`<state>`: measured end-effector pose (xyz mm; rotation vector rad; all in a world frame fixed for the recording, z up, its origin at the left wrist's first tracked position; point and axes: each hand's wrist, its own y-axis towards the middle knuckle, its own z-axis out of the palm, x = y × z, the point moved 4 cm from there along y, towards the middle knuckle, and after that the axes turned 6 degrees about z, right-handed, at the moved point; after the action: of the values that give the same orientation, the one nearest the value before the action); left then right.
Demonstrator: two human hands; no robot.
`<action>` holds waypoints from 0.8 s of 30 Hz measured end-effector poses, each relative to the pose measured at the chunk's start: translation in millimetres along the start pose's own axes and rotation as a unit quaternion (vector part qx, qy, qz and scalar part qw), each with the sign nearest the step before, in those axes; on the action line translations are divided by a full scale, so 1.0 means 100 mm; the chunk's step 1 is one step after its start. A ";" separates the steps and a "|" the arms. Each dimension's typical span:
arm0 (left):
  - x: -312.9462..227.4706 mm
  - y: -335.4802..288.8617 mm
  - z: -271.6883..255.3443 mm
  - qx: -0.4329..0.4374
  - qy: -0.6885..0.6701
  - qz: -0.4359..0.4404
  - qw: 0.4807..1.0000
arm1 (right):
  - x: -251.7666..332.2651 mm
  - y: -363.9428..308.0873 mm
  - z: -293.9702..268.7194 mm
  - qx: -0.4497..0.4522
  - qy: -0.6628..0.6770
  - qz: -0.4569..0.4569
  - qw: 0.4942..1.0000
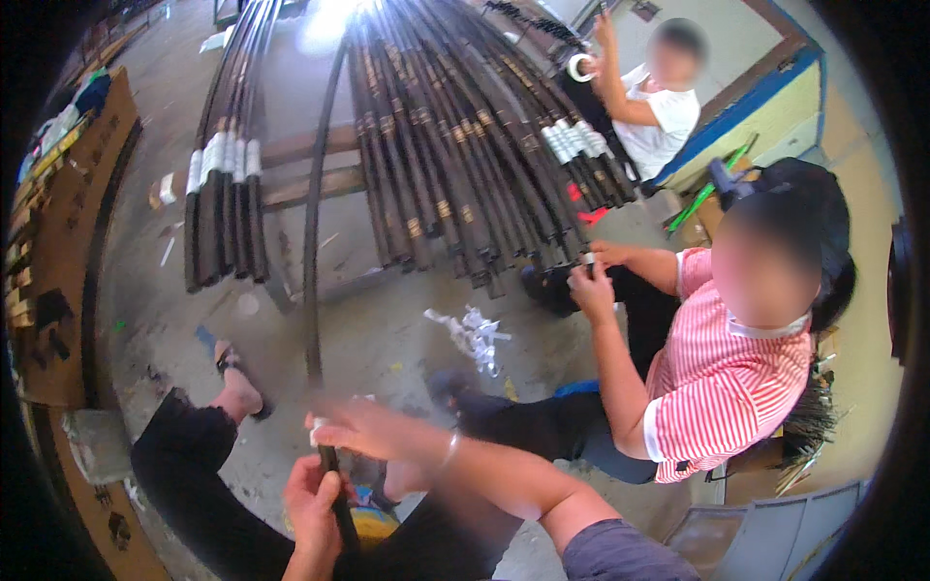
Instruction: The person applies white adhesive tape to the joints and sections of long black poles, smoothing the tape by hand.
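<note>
A long black pole (313, 252) runs from the far racks toward me, its near end passing between my legs. Around its lower part is my left hand (312, 508), closed, with the thumb against the shaft. Just above it, my right hand (373, 428) reaches across from the right, blurred by motion. Its fingertips come together at a piece of white tape (318, 432) on the pole. A pale bracelet circles my right wrist. Whether the tape is joined to a roll is hidden by the right hand.
Many black poles (417, 194) lie side by side on a rack ahead; a left bundle has white-wrapped ends (232, 160). White scraps (472, 339) litter the floor. A co-worker in a striped shirt (731, 378) sits at right, another person (659, 116) beyond. Shelving (77, 223) lines the left.
</note>
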<state>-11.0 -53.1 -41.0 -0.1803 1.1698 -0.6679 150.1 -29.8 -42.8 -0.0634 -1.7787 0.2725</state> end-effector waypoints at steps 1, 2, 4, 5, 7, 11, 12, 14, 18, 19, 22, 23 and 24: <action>0.04 0.02 -0.03 -0.004 0.046 0.014 0.999 | -0.01 0.02 0.05 0.039 0.036 0.087 0.995; 0.06 0.03 -0.05 -0.009 0.092 0.024 0.995 | -0.06 0.05 0.04 0.030 0.007 0.073 0.997; 0.06 0.04 -0.07 -0.008 0.136 -0.016 0.991 | 0.02 0.01 0.03 0.013 0.037 0.105 0.994; 0.05 0.06 -0.02 -0.017 0.128 -0.045 0.991 | -0.02 -0.01 0.00 0.029 0.059 0.121 0.990; -0.02 0.08 0.06 0.005 0.105 -0.079 0.991 | -0.18 -0.09 -0.09 0.023 0.108 0.153 0.982; 0.01 0.09 -0.02 0.061 0.039 -0.045 0.996 | 0.00 0.01 0.02 0.065 0.201 0.178 0.961; 0.02 0.07 0.00 0.058 0.046 -0.041 0.996 | -0.03 -0.02 0.03 0.061 0.206 0.170 0.962; 0.03 0.02 0.01 0.055 0.063 -0.036 0.996 | -0.02 -0.07 0.03 0.078 0.183 0.161 0.967; -0.06 0.02 -0.02 0.051 -0.027 -0.062 0.996 | -0.04 -0.10 -0.06 0.080 0.127 0.137 0.979; -0.07 0.02 -0.02 0.055 -0.035 -0.060 0.996 | -0.08 -0.10 -0.05 0.092 0.136 0.145 0.976; -0.14 0.01 0.00 0.071 0.036 0.030 0.996 | -0.04 -0.09 -0.01 0.089 0.136 0.146 0.976; -0.12 0.01 -0.02 0.064 0.042 0.020 0.997 | -0.05 -0.09 0.01 0.092 0.130 0.150 0.976; -0.09 0.03 -0.04 0.060 0.049 0.010 0.997 | -0.07 -0.09 0.00 0.092 0.123 0.154 0.976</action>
<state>-14.9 -44.7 -36.7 -0.0347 1.2191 -0.7330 152.3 -39.8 -47.3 -0.2316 -1.4872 0.6245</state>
